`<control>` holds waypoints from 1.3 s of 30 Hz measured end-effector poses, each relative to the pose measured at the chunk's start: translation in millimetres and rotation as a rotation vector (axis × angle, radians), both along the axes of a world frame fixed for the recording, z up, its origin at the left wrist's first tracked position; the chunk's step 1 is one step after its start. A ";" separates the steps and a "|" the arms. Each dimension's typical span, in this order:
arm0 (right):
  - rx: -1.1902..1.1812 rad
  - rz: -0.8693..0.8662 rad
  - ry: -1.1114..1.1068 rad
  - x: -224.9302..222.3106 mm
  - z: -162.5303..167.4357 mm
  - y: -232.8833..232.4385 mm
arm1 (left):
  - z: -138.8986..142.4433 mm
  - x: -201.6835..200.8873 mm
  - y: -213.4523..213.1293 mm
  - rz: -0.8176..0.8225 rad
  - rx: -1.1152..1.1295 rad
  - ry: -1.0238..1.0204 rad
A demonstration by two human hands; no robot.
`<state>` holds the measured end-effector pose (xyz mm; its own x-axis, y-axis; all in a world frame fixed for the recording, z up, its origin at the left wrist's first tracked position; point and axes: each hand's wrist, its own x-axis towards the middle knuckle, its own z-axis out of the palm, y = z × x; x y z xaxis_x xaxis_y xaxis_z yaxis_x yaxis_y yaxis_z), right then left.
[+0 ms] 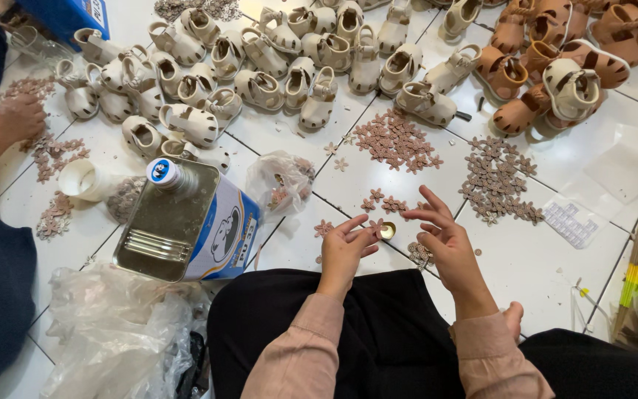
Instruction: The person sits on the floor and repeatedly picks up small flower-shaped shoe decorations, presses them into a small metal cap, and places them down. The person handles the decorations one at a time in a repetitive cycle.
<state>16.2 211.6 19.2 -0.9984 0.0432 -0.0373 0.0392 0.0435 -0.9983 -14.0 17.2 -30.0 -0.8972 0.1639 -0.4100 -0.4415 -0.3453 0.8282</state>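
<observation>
I sit on a white tiled floor with my knees in black fabric. My left hand (345,247) hovers low over the floor, its fingers pinching a small pinkish-brown flower cutout (375,224). My right hand (443,240) is just beside it, fingers spread and curled, holding nothing that I can see. Between the two hands lies a small round gold cap (387,230). Loose flower cutouts (388,202) lie just beyond my fingers, and a small heap of them (419,254) sits under my right hand.
Two larger piles of flower cutouts (396,140) (498,179) lie ahead. Several cream baby sandals (260,66) and brown ones (548,52) fill the far floor. A metal can (186,222) stands at left, near a clear bag (282,185). Another person's hand (16,118) is at far left.
</observation>
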 end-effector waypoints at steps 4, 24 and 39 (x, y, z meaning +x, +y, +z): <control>0.278 0.020 0.068 2.6 0.3 -17.7 | 2.4 -0.5 -1.5 -0.004 0.055 0.016; 0.759 -0.039 0.274 9.0 -13.4 -47.6 | 4.9 -1.4 -5.1 0.058 0.116 0.007; 0.837 -0.101 0.405 11.5 -6.6 -54.7 | 7.9 -0.3 -5.5 0.051 0.078 0.037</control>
